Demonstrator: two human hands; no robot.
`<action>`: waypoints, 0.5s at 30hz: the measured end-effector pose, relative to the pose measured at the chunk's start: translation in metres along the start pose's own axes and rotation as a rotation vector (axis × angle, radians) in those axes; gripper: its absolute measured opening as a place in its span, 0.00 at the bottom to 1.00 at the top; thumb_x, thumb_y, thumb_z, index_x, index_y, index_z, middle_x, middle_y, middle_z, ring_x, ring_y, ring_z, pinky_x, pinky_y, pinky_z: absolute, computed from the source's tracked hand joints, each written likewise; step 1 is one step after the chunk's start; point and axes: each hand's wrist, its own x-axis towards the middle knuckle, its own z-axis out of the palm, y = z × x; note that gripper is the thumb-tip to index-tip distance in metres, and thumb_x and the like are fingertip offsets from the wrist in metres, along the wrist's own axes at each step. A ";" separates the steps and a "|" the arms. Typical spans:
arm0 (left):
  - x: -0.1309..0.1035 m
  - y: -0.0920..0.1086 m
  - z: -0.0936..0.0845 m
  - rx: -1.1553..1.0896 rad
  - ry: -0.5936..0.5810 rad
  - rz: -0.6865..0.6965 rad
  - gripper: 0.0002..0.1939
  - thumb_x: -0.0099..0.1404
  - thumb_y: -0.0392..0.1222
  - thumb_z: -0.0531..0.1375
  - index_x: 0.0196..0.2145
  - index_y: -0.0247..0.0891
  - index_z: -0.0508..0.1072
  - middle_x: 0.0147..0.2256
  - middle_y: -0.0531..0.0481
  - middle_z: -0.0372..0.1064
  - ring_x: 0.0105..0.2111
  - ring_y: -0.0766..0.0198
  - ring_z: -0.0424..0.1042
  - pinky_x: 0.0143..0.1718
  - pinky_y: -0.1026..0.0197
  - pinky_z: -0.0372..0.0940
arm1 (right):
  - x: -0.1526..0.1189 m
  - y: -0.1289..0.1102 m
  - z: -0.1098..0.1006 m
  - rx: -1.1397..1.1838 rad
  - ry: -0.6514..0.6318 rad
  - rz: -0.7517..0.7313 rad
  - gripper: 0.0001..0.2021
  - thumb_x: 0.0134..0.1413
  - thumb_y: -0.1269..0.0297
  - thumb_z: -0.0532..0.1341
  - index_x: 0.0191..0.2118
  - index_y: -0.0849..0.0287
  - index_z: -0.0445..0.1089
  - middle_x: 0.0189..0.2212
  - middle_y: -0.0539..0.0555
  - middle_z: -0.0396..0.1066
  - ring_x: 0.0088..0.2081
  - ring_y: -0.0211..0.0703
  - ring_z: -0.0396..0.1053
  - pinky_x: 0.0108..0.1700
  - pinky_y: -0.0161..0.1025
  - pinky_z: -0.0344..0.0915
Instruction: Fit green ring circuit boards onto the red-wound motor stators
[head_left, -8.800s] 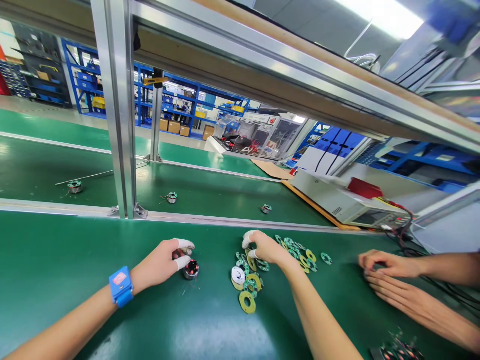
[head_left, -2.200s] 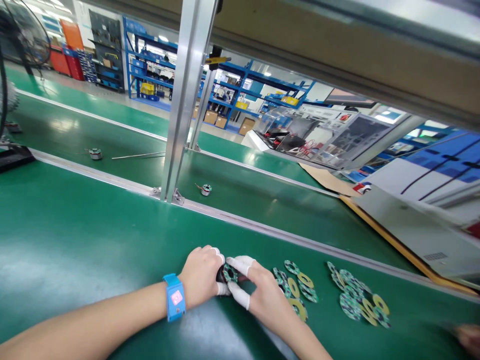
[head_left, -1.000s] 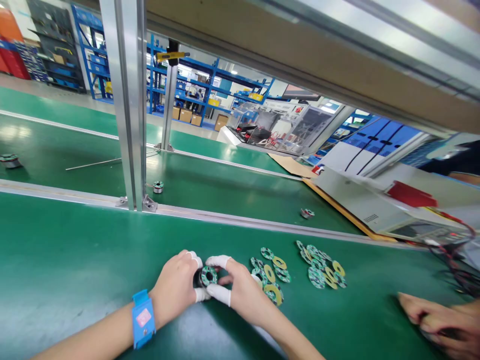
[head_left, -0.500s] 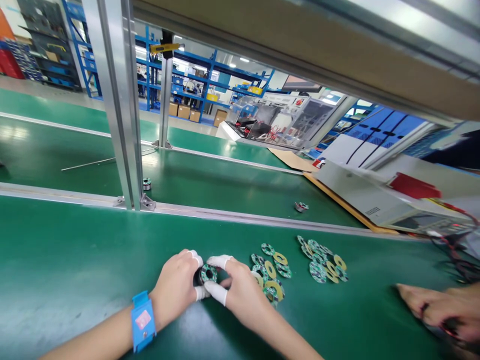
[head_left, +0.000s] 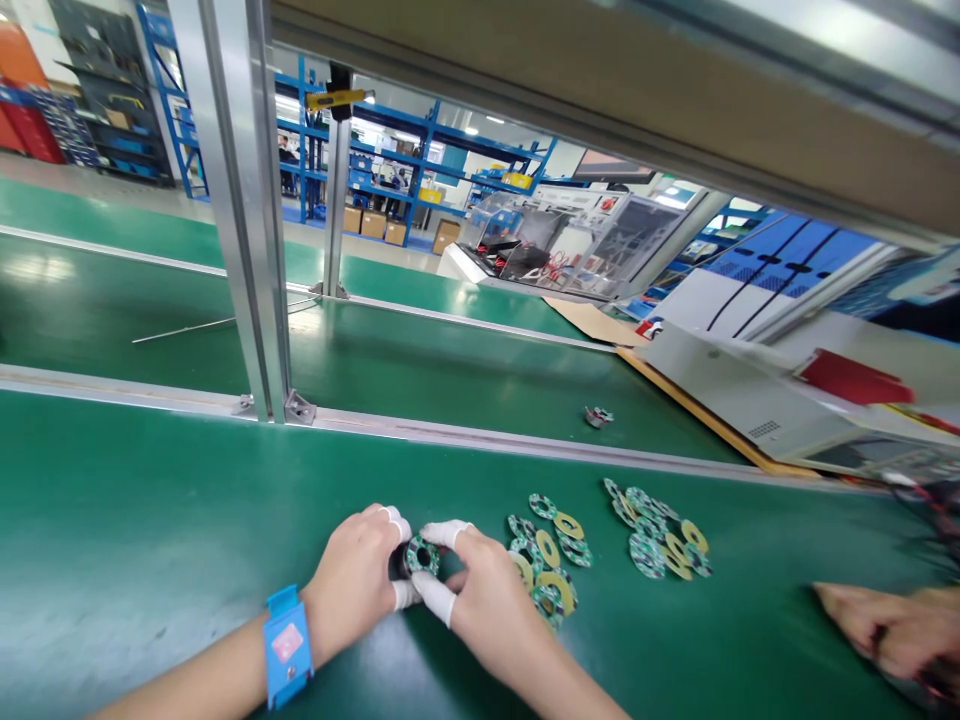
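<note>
At the lower middle, my left hand point(head_left: 356, 565), with white fingertip covers and a blue wrist strap point(head_left: 287, 645), is closed around the side of a small dark cylinder, probably a motor stator. A green ring-shaped circuit board point(head_left: 423, 557) shows at the top of this part. My right hand point(head_left: 480, 580), also wearing white covers, pinches the ring board's edge between thumb and forefinger. The part's lower side is hidden by my fingers. Just right of my right hand lies a loose pile of green ring boards and yellow rings point(head_left: 547, 548).
A second pile of ring boards point(head_left: 646, 555) lies further right. Another person's hand point(head_left: 919, 630) shows at the lower right edge. Beyond the metal rail, a small part point(head_left: 598, 417) sits on the green belt point(head_left: 450, 370). An aluminium post point(head_left: 240, 210) rises at left.
The view has shifted slightly. Beyond the rail, the small part at right has slid left, and another by the post is out of sight. My hands keep nearly the same grip.
</note>
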 end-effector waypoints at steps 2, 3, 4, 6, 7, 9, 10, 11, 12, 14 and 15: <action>0.000 -0.001 0.001 -0.004 0.000 0.015 0.07 0.52 0.41 0.62 0.27 0.38 0.68 0.31 0.50 0.67 0.33 0.59 0.64 0.34 0.60 0.58 | -0.001 0.000 0.000 -0.013 0.012 0.003 0.15 0.44 0.72 0.58 0.40 0.60 0.72 0.35 0.56 0.72 0.34 0.45 0.70 0.34 0.38 0.68; 0.000 -0.001 0.002 -0.005 0.003 0.021 0.07 0.52 0.41 0.62 0.27 0.38 0.68 0.31 0.50 0.67 0.33 0.59 0.64 0.34 0.60 0.58 | -0.001 0.001 0.000 -0.012 0.016 0.008 0.14 0.44 0.71 0.58 0.40 0.60 0.73 0.35 0.56 0.72 0.34 0.45 0.70 0.34 0.37 0.68; 0.000 -0.002 0.003 -0.006 0.004 0.023 0.07 0.52 0.42 0.62 0.27 0.38 0.68 0.31 0.50 0.67 0.33 0.59 0.64 0.35 0.60 0.58 | -0.001 0.002 0.000 -0.006 0.014 0.010 0.13 0.44 0.71 0.58 0.39 0.59 0.73 0.35 0.56 0.73 0.33 0.45 0.70 0.33 0.37 0.68; 0.000 -0.002 0.005 -0.011 0.004 0.015 0.07 0.52 0.42 0.62 0.27 0.38 0.68 0.31 0.50 0.67 0.33 0.60 0.64 0.35 0.60 0.58 | 0.000 0.005 0.001 0.012 -0.003 0.012 0.11 0.44 0.69 0.58 0.36 0.58 0.74 0.33 0.55 0.73 0.31 0.44 0.70 0.31 0.37 0.68; 0.000 -0.001 0.006 -0.015 0.004 0.009 0.07 0.52 0.42 0.62 0.27 0.38 0.68 0.30 0.50 0.67 0.33 0.60 0.64 0.35 0.60 0.58 | 0.001 0.006 0.002 0.024 -0.011 0.014 0.11 0.43 0.69 0.58 0.35 0.58 0.74 0.33 0.56 0.73 0.30 0.44 0.70 0.30 0.36 0.68; 0.000 0.000 0.008 -0.020 0.003 -0.002 0.06 0.53 0.40 0.61 0.27 0.37 0.68 0.30 0.50 0.67 0.33 0.60 0.64 0.35 0.60 0.58 | 0.002 0.007 0.002 0.059 -0.024 0.027 0.11 0.41 0.69 0.59 0.35 0.58 0.74 0.34 0.57 0.73 0.30 0.44 0.70 0.29 0.37 0.69; 0.001 0.000 0.008 -0.020 0.001 -0.006 0.05 0.53 0.40 0.61 0.27 0.37 0.68 0.31 0.50 0.67 0.33 0.60 0.64 0.35 0.60 0.59 | 0.003 0.008 0.002 0.081 -0.024 0.038 0.13 0.40 0.69 0.60 0.36 0.59 0.74 0.35 0.57 0.72 0.31 0.45 0.70 0.29 0.37 0.69; 0.001 0.001 0.008 -0.018 0.000 -0.008 0.05 0.53 0.39 0.61 0.28 0.37 0.68 0.31 0.49 0.67 0.34 0.59 0.64 0.35 0.59 0.59 | 0.004 0.009 0.002 0.110 -0.026 0.050 0.14 0.40 0.70 0.60 0.37 0.59 0.73 0.36 0.57 0.72 0.33 0.46 0.70 0.30 0.37 0.70; 0.000 0.001 0.007 -0.015 -0.001 -0.009 0.05 0.53 0.39 0.61 0.28 0.37 0.68 0.32 0.49 0.67 0.34 0.59 0.64 0.36 0.59 0.59 | 0.005 0.009 0.001 0.141 -0.036 0.058 0.14 0.40 0.70 0.60 0.38 0.59 0.73 0.37 0.58 0.71 0.34 0.46 0.70 0.30 0.37 0.70; -0.001 0.002 0.001 -0.021 -0.012 -0.007 0.06 0.54 0.41 0.61 0.29 0.36 0.69 0.33 0.48 0.67 0.35 0.58 0.64 0.37 0.58 0.60 | 0.006 0.010 0.000 0.203 -0.064 0.067 0.15 0.40 0.70 0.60 0.39 0.60 0.72 0.38 0.58 0.70 0.35 0.46 0.70 0.31 0.37 0.71; -0.003 0.002 -0.004 -0.036 -0.018 -0.001 0.08 0.53 0.43 0.61 0.30 0.36 0.69 0.33 0.48 0.67 0.36 0.58 0.64 0.38 0.57 0.61 | 0.006 0.010 -0.001 0.227 -0.074 0.067 0.15 0.40 0.70 0.60 0.39 0.60 0.72 0.38 0.58 0.70 0.35 0.45 0.70 0.31 0.37 0.71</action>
